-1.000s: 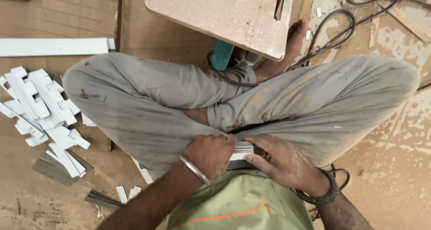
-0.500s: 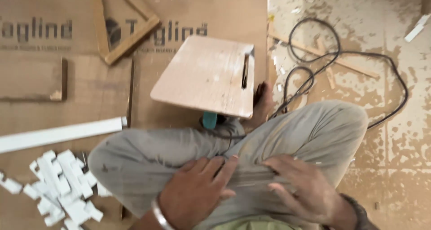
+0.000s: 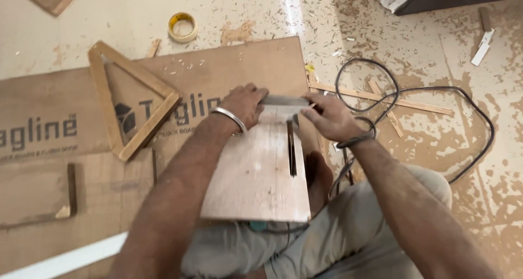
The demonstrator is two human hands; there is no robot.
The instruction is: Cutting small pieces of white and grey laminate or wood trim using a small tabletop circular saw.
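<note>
One pale strip [image 3: 285,101] lay across the far end of the slotted board [image 3: 256,175], pinched at each end: the left hand [image 3: 243,103] closed over its left end, the right hand [image 3: 327,117] gripping its right end with thumb and fingers. It looked light, thin and stiff, best held by both ends. Left of the left hand lay one wooden triangle frame [image 3: 131,102]; beyond it, one tape roll [image 3: 182,27].
</note>
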